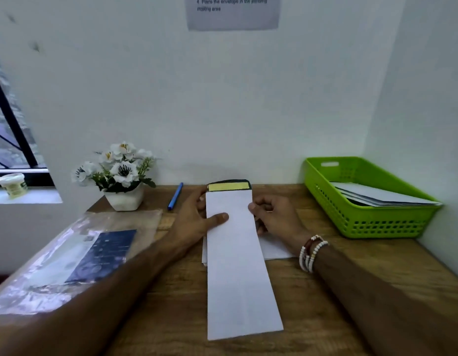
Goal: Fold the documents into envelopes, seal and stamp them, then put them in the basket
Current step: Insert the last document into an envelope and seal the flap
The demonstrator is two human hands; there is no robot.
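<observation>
As left hand (193, 220) grips, oblong envelope (238, 273) seems smooth.

— What colour is the envelope (238, 265) showing?
— It is showing plain white, with a yellow strip (228, 187) running across a dark flap (229, 181).
— And the basket (376, 223)?
— It is glowing lime green, its walls carrying a grid of small holes. The pen (175, 196) is showing blue.
— The worktop (325, 291)?
— It is showing brown wood grain. The flowers (120, 165) are showing white petals with black centres, in a white pot (124, 199). The bracelets (311, 253) are mixing white and dark red beads.
</observation>
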